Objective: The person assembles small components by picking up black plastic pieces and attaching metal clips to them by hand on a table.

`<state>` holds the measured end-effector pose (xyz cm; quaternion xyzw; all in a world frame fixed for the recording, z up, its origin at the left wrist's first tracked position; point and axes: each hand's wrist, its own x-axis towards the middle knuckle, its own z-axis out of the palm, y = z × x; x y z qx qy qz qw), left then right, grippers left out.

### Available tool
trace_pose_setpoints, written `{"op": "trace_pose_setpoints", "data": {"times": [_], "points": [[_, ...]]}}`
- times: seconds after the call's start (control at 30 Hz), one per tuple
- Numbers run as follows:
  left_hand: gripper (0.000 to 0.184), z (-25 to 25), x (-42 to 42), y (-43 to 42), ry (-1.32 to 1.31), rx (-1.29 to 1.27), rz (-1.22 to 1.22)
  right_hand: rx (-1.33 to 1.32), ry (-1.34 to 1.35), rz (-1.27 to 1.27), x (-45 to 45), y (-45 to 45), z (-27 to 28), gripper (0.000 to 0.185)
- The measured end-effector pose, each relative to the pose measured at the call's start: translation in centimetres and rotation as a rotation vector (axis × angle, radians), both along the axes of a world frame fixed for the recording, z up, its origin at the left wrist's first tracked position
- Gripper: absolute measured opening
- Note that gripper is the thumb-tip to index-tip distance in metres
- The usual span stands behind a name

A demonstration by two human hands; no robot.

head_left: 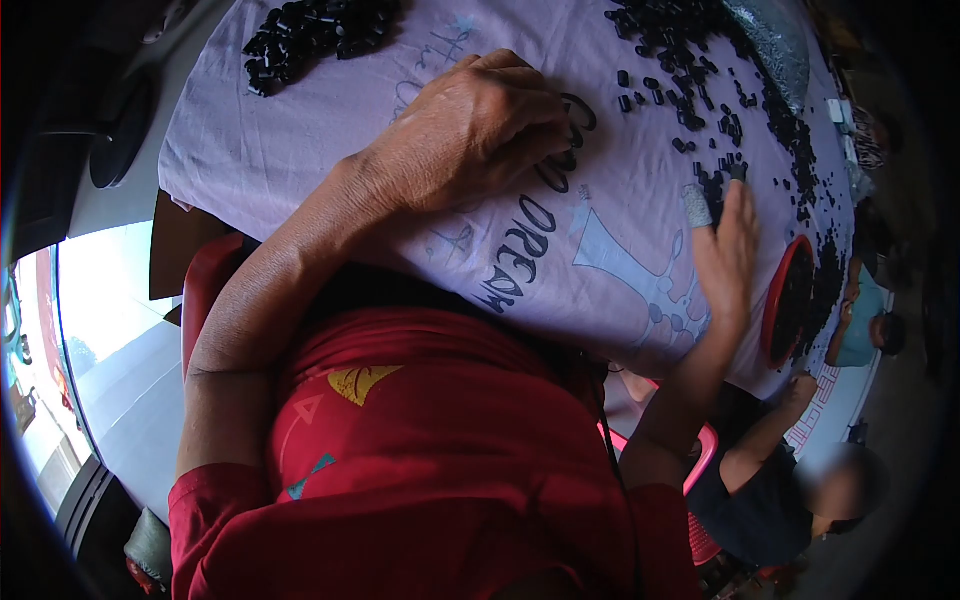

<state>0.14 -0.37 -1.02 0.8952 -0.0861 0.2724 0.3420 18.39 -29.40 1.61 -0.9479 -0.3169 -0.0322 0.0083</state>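
My left hand (485, 130) is over the lilac printed cloth with its fingers curled in and pressed together. Its fingertips are turned away, so anything held in them is hidden. Off to the right, my right hand (730, 250) reaches to the near edge of the scattered small black pieces (690, 105). Its fingers are stretched out, the thumb stands apart, and a pale wrap (697, 205) covers the thumb tip. Something dark (738, 172) is at the fingertips, too small to make out. A denser heap of black pieces (315, 40) lies beyond my left hand.
A red round tray (788, 300) with dark contents stands at the right edge of the cloth (420, 240). A clear plastic bag (775, 50) lies at the far right. Another person (765, 510) sits at the lower right, and someone in teal (860, 315) is farther off.
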Motion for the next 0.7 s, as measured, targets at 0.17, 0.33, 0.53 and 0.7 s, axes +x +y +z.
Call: {"op": "trace_pose_setpoints", "data": {"times": [0.17,0.33,0.53,0.7], "points": [[0.014,-0.2,0.0,0.0,-0.015,-0.024,-0.006,0.012,-0.066,0.004,-0.9,0.7,-2.8,0.078],[0.015,0.1,0.0,0.0,0.02,-0.02,0.0,0.05,-0.053,0.138,-1.0,4.3,-2.9,0.072],[0.022,0.3,-0.1,-0.4,0.019,-0.012,0.032,0.183,0.086,0.348,0.8,7.2,-1.0,0.065],[0.026,0.2,-0.2,-0.1,0.018,-0.011,0.012,0.212,-0.041,0.497,2.6,10.0,-2.2,0.063]]}}
